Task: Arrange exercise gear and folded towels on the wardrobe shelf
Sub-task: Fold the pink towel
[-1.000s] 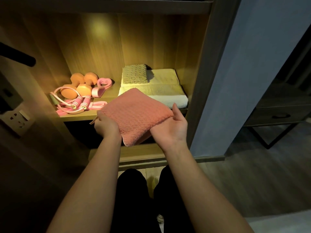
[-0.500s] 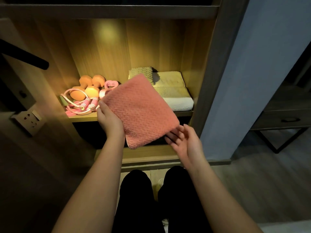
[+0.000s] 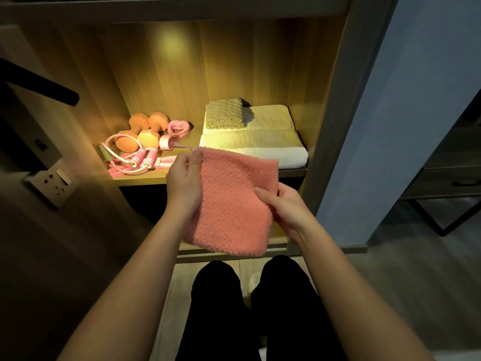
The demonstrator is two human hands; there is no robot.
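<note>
A folded pink waffle towel [image 3: 231, 201] hangs in front of the lit wardrobe shelf [image 3: 145, 177], below its front edge. My left hand [image 3: 184, 183] pinches its upper left edge with thumb on top. My right hand [image 3: 283, 204] grips its right edge. On the shelf's right side lies a folded white towel [image 3: 260, 142] with a small green-grey cloth [image 3: 224, 117] on its back part. At the left lie two orange dumbbells [image 3: 143, 131], a pink jump rope [image 3: 135, 160], a pink heart-shaped gripper [image 3: 174, 134] and a pink band [image 3: 164, 162].
The wardrobe's right side panel [image 3: 330, 105] and a blue-grey wall [image 3: 406, 113] stand close at the right. A wall socket [image 3: 50, 182] and a dark rod [image 3: 39, 82] are at the left. A lower shelf edge [image 3: 234, 247] sits below the towel. My dark-trousered legs [image 3: 250, 308] are beneath.
The towel has dropped from a raised tilt to hang lower. My right hand, open below it half a second ago, now grips its right edge. My left hand shifted up its left edge.
</note>
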